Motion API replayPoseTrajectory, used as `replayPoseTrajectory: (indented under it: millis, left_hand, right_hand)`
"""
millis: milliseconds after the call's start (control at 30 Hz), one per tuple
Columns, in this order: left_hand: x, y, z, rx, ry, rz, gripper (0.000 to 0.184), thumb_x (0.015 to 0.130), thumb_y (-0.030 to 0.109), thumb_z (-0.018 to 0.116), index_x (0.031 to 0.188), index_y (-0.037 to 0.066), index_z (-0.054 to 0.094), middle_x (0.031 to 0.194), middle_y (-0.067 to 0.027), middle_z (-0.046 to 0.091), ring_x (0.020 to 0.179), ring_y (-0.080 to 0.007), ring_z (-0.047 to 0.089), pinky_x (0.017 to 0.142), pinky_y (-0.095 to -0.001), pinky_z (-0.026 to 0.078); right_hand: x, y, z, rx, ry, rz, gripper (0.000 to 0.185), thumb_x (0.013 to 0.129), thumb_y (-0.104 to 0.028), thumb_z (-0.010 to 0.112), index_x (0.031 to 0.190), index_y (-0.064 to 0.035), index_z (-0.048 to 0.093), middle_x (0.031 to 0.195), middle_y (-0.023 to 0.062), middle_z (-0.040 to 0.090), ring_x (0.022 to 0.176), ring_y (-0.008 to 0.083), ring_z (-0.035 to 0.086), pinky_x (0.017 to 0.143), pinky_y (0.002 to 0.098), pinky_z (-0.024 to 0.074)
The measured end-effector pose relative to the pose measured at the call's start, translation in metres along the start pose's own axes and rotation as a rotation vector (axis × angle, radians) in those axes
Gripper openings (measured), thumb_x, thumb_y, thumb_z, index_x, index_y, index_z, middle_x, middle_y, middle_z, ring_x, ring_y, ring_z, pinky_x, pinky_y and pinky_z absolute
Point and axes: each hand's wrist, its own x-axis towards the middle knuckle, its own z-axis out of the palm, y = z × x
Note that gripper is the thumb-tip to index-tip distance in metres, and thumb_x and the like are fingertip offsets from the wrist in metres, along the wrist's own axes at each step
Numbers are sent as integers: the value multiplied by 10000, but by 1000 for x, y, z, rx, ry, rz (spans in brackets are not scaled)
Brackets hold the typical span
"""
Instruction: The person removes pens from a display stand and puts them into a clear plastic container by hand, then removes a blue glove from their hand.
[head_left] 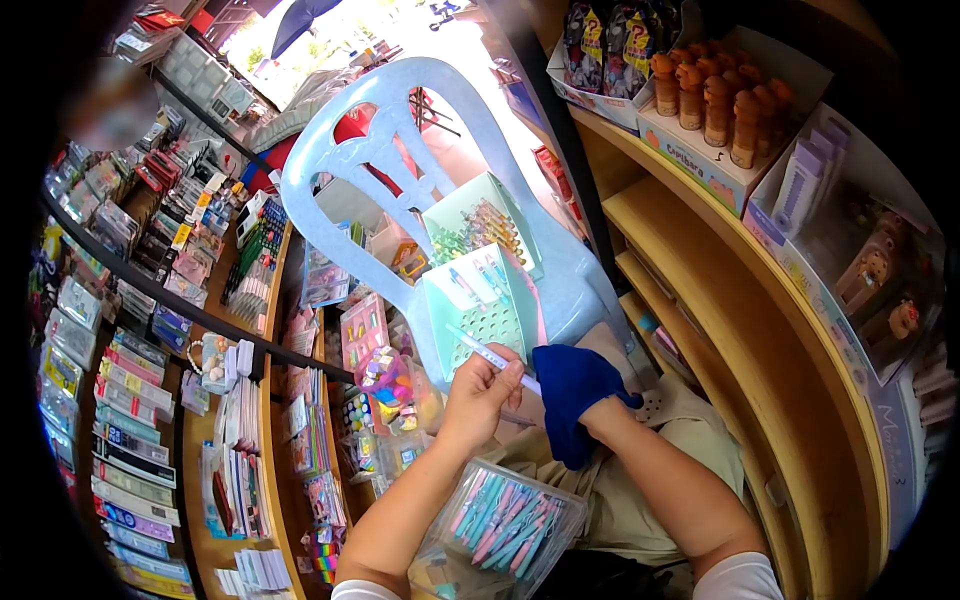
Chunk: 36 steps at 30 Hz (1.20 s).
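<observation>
While the left hand (485,388) pinches a slim, smooth, pale lilac pen (487,352) between thumb and fingers, the right hand (603,416) is wrapped in a soft, deep-blue cloth (575,385) that bunches in loose folds around it. The pen lies aslant in front of the person, its far end over the near mint-green box (506,325) and its other end meeting the cloth. Because the fabric covers the right fingers, I cannot tell whether they are spread or closed on the pen.

The near box has straight, thin walls and a panel dotted with rows of round holes; a few slender pens stand toward its back, though glare makes their exact number hard to read. Behind it, a similar mint-green box (528,235) holds green and brownish-gold sticks, packed close. Both rest on a glossy, pale blue plastic chair (590,285) with a rounded, cut-out back.

Below the forearms, a clear, rigid plastic bin (573,517) holds a jumble of pink and turquoise pens (505,522). To the right curve wooden shelves (690,245) with a smooth grain, topped by printed card boxes (690,165).
</observation>
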Motion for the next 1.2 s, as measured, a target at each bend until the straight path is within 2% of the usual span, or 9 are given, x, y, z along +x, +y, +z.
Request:
replayPoseTrajectory:
  millis: [300, 433, 533, 700, 800, 1033, 1133, 1167, 1200]
  left_hand:
    - [1, 0, -3, -12, 38, -13, 120, 859, 144, 505, 839, 27, 485, 610, -20, 491, 488, -87, 450, 473, -204, 366]
    - [0, 0, 6, 128, 29, -89, 138, 840, 142, 535, 794, 20, 492, 580, -24, 490, 441, -95, 459, 419, -214, 366]
    - [-1, 2, 12, 194, -10, -152, 159, 829, 144, 556, 767, 14, 491, 545, -22, 485, 410, -93, 460, 384, -215, 356]
    - [-4, 7, 15, 168, -98, -195, 163, 833, 142, 549, 765, 8, 485, 554, -35, 489, 421, -96, 465, 403, -222, 369]
    - [-4, 8, 11, 136, -105, -151, 149, 841, 134, 530, 770, 12, 485, 573, -46, 498, 436, -105, 472, 421, -222, 380]
    - [-3, 4, 2, -24, -1, -156, 134, 843, 137, 524, 784, 20, 494, 605, -50, 520, 450, -120, 477, 437, -222, 387]
    - [-1, 2, 0, -23, 38, -131, 129, 843, 133, 524, 783, 22, 497, 606, -51, 523, 449, -119, 476, 435, -220, 387]
    - [0, 2, 0, -26, 55, -124, 129, 844, 132, 522, 782, 22, 498, 606, -52, 524, 450, -118, 477, 434, -219, 387]
    - [0, 1, 1, -30, 70, -119, 129, 845, 132, 520, 782, 21, 499, 607, -53, 526, 451, -118, 478, 433, -219, 386]
  right_hand:
    - [-15, -3, 1, -39, 115, -142, 80, 756, -98, 495, 790, -27, 505, 745, 177, 526, 712, 347, 537, 630, 408, 427]
    - [-13, 9, 24, 72, 430, -367, 76, 758, -98, 477, 757, -22, 484, 682, 164, 507, 610, 329, 510, 543, 382, 401]
    - [-10, 5, 19, 314, 358, -48, 85, 754, -96, 474, 761, -11, 480, 704, 179, 520, 637, 332, 516, 556, 379, 401]
    - [0, 23, 12, 136, 314, 65, 271, 659, -145, 595, 890, -28, 519, 875, 189, 541, 815, 352, 530, 696, 397, 434]
    - [-1, 16, -10, -141, 234, 65, 266, 667, -134, 571, 910, -38, 524, 868, 195, 538, 817, 362, 524, 697, 395, 431]
    - [-8, 32, -6, -139, 380, -212, 320, 519, -51, 599, 825, -62, 505, 781, 139, 511, 749, 335, 504, 609, 366, 419]
    - [-19, 9, -10, -247, 287, -231, 272, 538, -47, 589, 801, -51, 520, 765, 118, 513, 706, 312, 512, 565, 367, 411]
    - [-19, 1, -6, -240, 389, -281, 36, 652, -76, 535, 685, -61, 538, 685, 136, 523, 665, 285, 537, 573, 375, 415]
    - [-19, -3, -1, -105, 376, -277, 30, 652, -81, 537, 671, -57, 539, 670, 137, 526, 654, 284, 538, 571, 371, 415]
